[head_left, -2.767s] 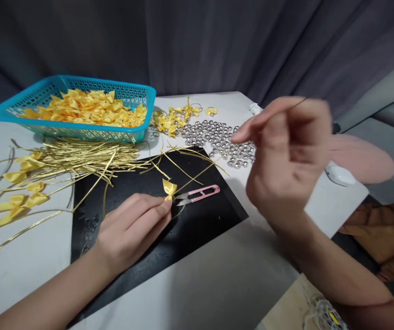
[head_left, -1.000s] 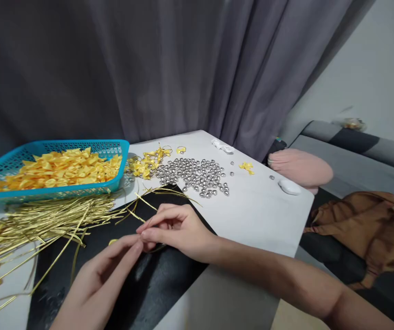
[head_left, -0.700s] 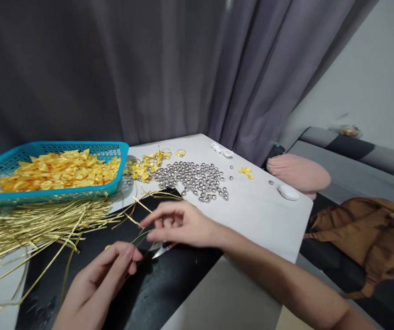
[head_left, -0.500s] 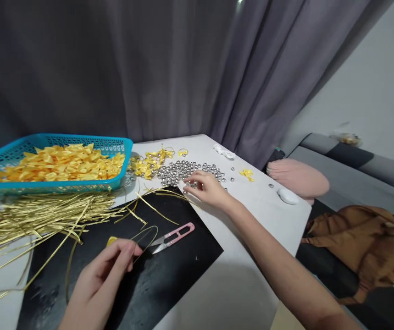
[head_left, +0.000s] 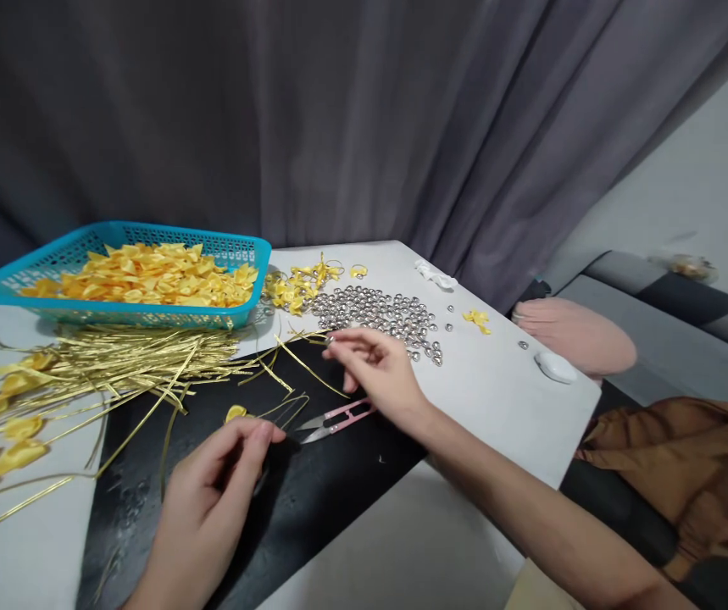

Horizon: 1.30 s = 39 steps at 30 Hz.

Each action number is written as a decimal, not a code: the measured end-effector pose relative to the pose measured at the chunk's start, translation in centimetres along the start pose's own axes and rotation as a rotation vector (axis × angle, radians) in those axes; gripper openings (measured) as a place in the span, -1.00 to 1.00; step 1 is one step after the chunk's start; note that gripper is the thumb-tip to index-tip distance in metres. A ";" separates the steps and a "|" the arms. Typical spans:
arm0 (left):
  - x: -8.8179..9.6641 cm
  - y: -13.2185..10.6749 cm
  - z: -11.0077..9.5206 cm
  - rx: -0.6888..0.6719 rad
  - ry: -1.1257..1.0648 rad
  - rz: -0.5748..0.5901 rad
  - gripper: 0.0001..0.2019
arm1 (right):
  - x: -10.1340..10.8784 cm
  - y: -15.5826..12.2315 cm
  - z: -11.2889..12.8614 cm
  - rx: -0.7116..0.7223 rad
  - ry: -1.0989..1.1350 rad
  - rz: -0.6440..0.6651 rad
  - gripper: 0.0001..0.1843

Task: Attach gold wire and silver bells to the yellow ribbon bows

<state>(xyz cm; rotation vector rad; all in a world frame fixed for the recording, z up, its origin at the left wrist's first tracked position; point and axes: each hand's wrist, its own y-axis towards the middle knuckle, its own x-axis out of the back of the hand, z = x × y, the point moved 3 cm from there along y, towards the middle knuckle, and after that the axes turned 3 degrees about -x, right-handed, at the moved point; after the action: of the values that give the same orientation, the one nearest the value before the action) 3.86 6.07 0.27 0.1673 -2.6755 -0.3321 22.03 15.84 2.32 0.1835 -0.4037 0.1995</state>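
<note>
Bead (head_left: 330, 340), just one, sits in right hand (head_left: 380, 368).

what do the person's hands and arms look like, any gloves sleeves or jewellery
The left hand and the right hand are both bare: no gloves, and no rings in view. The right forearm shows no sleeve, watch or bracelet. The left arm is cut off near the wrist, so any sleeve higher up cannot be told.
</note>
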 end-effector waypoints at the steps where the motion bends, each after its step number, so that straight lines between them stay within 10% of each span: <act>1: 0.1 -0.1 0.0 -0.010 0.017 -0.037 -0.72 | -1.1 -0.8 0.3 -0.117 0.215 0.057 -0.69; 7: 0.5 -0.8 -0.5 -0.088 0.111 -0.151 -0.77 | -4.0 -3.4 1.7 -0.317 0.663 0.161 -0.68; 23: 0.3 -0.3 -1.1 -0.118 0.093 -0.123 -0.78 | -4.3 -4.4 2.3 -0.308 0.547 0.277 -0.71; 32: -0.1 -0.1 -1.2 -0.154 0.059 -0.001 -0.82 | -3.6 -4.7 3.6 0.011 0.333 0.168 -0.85; 39: -0.4 0.4 -1.4 -0.179 0.028 0.051 -0.87 | -1.9 -4.7 5.7 0.533 0.041 0.012 -0.86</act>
<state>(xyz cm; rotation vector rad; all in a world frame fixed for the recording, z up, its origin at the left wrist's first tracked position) 4.85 6.26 1.43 0.0491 -2.6006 -0.5460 19.28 9.80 6.11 0.6995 -0.3039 0.3203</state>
